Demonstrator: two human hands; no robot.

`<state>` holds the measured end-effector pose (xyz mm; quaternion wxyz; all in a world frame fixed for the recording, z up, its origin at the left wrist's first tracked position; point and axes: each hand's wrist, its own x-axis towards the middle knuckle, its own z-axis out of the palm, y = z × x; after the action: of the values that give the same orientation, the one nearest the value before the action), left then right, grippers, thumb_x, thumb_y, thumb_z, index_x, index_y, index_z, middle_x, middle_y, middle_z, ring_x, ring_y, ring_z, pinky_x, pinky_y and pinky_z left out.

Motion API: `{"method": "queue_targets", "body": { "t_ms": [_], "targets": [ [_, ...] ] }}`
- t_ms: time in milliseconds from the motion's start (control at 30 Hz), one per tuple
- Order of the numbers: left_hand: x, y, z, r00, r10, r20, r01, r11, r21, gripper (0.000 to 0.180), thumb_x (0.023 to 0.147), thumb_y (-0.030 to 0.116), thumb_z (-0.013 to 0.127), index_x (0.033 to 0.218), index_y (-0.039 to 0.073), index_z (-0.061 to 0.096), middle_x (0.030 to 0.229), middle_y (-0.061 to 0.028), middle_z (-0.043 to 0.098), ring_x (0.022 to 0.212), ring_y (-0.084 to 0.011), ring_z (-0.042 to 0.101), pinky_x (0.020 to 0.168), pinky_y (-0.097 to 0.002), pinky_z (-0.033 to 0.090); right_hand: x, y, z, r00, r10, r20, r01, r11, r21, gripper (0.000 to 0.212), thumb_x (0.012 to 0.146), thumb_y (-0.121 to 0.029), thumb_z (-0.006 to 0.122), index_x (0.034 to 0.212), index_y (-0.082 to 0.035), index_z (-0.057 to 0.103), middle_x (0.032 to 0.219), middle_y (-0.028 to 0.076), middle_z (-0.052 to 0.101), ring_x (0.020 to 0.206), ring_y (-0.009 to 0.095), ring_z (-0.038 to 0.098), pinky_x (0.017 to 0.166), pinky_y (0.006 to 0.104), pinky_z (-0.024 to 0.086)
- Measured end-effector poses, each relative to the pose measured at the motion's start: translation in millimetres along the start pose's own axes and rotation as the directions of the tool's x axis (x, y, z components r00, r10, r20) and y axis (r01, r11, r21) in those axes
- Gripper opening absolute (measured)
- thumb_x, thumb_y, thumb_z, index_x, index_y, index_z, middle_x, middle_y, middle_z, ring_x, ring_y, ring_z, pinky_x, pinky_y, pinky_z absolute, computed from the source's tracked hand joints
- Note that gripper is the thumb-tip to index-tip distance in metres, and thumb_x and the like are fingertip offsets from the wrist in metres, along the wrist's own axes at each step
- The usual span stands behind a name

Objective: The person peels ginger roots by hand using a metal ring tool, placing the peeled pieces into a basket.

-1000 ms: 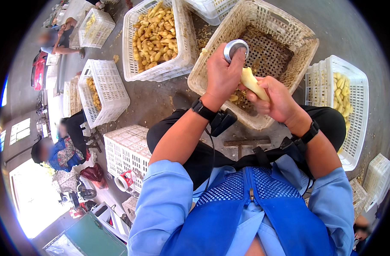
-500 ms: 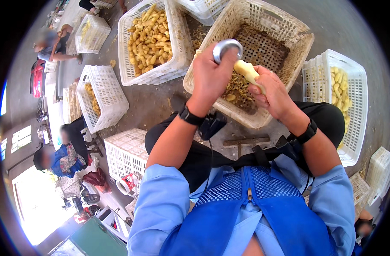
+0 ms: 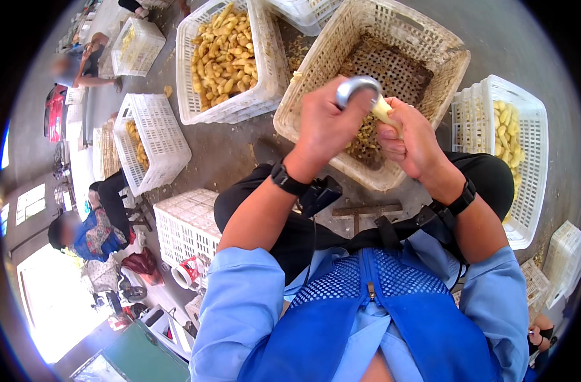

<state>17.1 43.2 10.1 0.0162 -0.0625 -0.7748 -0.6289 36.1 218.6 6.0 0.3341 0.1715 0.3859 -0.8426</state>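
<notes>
My left hand (image 3: 325, 124) is closed around a silver ring-shaped metal tool (image 3: 359, 83), with its thumb pressed on the ring. That tool touches the upper end of a pale yellow piece of ginger (image 3: 383, 111), covering part of it. My right hand (image 3: 413, 140) grips the lower end of the ginger, fingers wrapped round it. Both hands are above a dirty white plastic crate (image 3: 453, 73), whose slatted bottom holds dark crumbs and yellowish peel scraps (image 3: 365, 148). The tool's far side is hidden behind my left fingers and thumb.
To the left stands a crate piled with ginger (image 3: 224, 57), near another partly filled crate (image 3: 154, 140). At the right is a crate of pale ginger (image 3: 533, 159). An upturned-looking crate (image 3: 187, 223) sits beside my left knee. Other people sit far left.
My left hand and the ring-shaped tool have moved right and slightly down along the ginger, toward my right hand. The ginger is now more upright and more covered. The right hand has barely moved.
</notes>
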Motion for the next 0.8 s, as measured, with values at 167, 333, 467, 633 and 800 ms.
{"method": "queue_targets", "body": {
  "t_ms": [167,333,467,633,800],
  "targets": [
    [15,-19,-13,0.993,-0.048,-0.109,0.08,0.945,0.317,0.016,0.088,0.017,0.071,0.094,0.002,0.071,0.07,-0.0092,0.064,0.063,-0.0102,0.056,0.059,-0.0286,0.047,4,-1,-2,0.995,0.077,-0.061,-0.073,0.995,0.066,0.018,0.096,-0.023,0.04,0.109,-0.012,0.047,0.066,-0.004,0.043,0.045,0.005,0.032,0.04,0.021,0.025],
    [11,2,-6,0.995,0.008,-0.102,-0.007,1.0,0.003,0.016,0.087,0.019,0.072,0.095,0.005,0.072,0.07,-0.0103,0.067,0.058,-0.0137,0.056,0.057,-0.0296,0.047,1,-10,-3,0.992,0.117,0.044,-0.122,0.979,0.163,0.017,0.096,-0.024,0.039,0.102,-0.012,0.048,0.065,-0.004,0.043,0.045,0.005,0.033,0.041,0.0216,0.026],
    [-1,0,1,0.991,-0.053,0.12,0.037,0.99,0.133,0.017,0.091,0.017,0.071,0.099,0.002,0.072,0.071,-0.0008,0.065,0.063,-0.0059,0.052,0.057,-0.025,0.045,3,-9,-12,0.982,0.126,0.139,-0.154,0.966,0.209,0.018,0.092,-0.021,0.038,0.101,-0.01,0.05,0.064,-0.004,0.043,0.045,0.006,0.034,0.041,0.0219,0.027],
    [4,-5,2,0.998,0.056,-0.022,-0.046,0.953,0.298,0.016,0.09,0.018,0.07,0.095,0.003,0.071,0.071,-0.0073,0.066,0.06,-0.0134,0.056,0.056,-0.0294,0.047,12,-13,-12,0.976,0.163,0.142,-0.2,0.932,0.303,0.021,0.089,-0.02,0.039,0.102,-0.008,0.051,0.063,-0.005,0.043,0.044,0.006,0.034,0.041,0.0227,0.027],
    [15,-21,-7,0.982,0.128,-0.138,-0.065,0.92,0.387,0.015,0.09,0.02,0.07,0.089,0.005,0.07,0.067,-0.0077,0.066,0.056,-0.016,0.059,0.053,-0.0307,0.046,13,-12,-13,0.975,0.163,0.153,-0.204,0.927,0.314,0.027,0.089,-0.021,0.039,0.108,-0.005,0.052,0.062,-0.005,0.041,0.044,0.006,0.034,0.04,0.024,0.025]
  ]
}}
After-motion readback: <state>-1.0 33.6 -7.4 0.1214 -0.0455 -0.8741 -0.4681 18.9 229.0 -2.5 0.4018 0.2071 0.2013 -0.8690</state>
